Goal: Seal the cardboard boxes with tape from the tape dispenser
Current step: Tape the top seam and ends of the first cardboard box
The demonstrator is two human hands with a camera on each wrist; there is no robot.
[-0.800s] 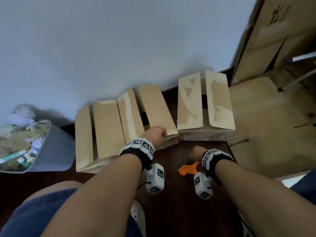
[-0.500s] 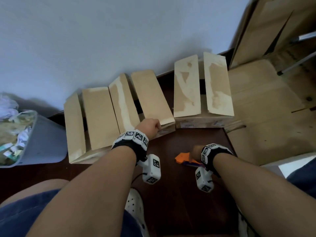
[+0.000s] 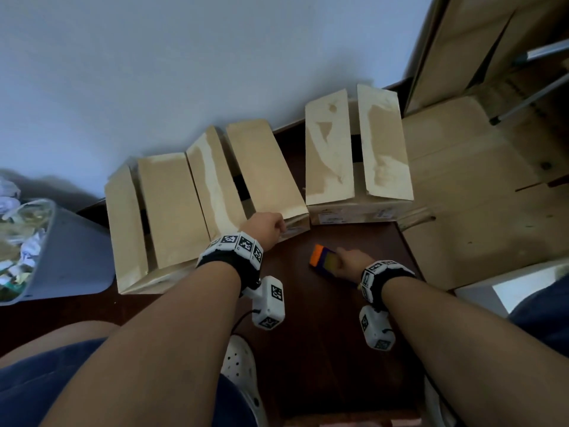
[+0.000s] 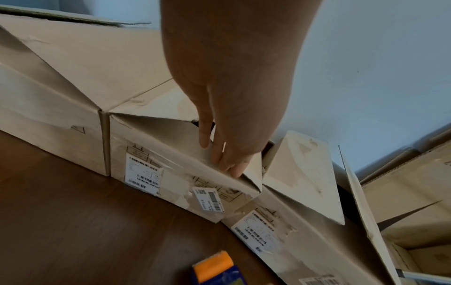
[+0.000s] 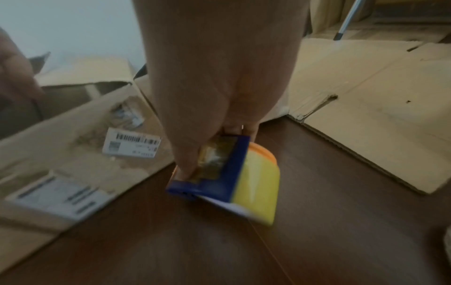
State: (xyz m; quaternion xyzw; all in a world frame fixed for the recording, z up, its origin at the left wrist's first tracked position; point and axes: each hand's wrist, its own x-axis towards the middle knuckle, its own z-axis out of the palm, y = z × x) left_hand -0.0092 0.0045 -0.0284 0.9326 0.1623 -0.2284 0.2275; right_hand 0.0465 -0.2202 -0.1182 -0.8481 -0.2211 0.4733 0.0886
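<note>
Three cardboard boxes stand in a row against the wall with their top flaps up: the left box (image 3: 166,211), the middle box (image 3: 261,174) and the right box (image 3: 354,149). My left hand (image 3: 266,224) lies with straight fingers (image 4: 229,165) on the near corner of the middle box's (image 4: 171,167) right flap. Just in front of the boxes, above the dark floor, my right hand (image 3: 343,257) grips the tape dispenser (image 3: 323,260). The dispenser (image 5: 239,173) has a blue frame, an orange part and a yellow tape roll. The right wrist view is blurred.
A grey bin (image 3: 70,257) of crumpled paper stands at the left. Flattened cardboard (image 3: 477,195) covers the floor at the right, with a metal leg (image 3: 529,97) beyond it. A white clog (image 3: 240,365) is on the dark wooden floor (image 3: 323,349) between my arms.
My right hand has brought the tape dispenser a little forward toward the boxes and turned it. My left hand has stayed on the middle box's flap corner.
</note>
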